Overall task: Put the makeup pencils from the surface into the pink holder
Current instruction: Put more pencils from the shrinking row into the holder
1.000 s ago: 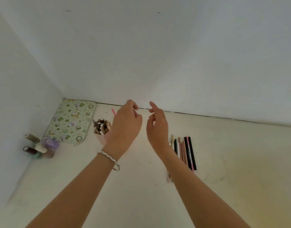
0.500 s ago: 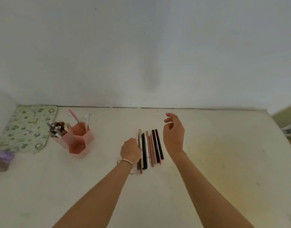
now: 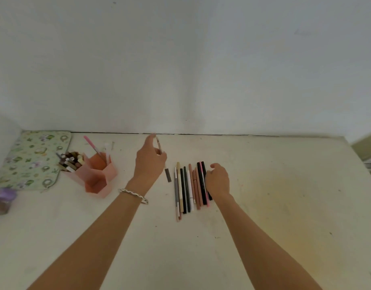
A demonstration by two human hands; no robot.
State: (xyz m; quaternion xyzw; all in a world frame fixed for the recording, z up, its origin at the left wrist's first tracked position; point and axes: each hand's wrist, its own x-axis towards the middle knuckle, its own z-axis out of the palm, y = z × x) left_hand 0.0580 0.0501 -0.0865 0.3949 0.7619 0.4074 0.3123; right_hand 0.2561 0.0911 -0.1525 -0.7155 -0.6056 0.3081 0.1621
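Left hand (image 3: 150, 164) is up above the surface (image 3: 264, 206), fingers pinching one slim pencil (image 3: 167, 174), tilted, between the pink holder (image 3: 112, 171) and the row of pencils (image 3: 186, 189). The holder stands to the left, bristling with pencils. Right hand (image 3: 218, 181) sits curled over the row's right edge; whether it grips one, I cannot tell.

One head-worn wide-angle view, looking forward and down across the counter (image 3: 274, 206) to the white wall (image 3: 180, 59) behind it. Forearms enter from the bottom edge. Left hand (image 3: 150, 162) and right hand (image 3: 219, 181) sit mid-frame, near the lens. Pink holder (image 3: 96, 176) lies left of centre.
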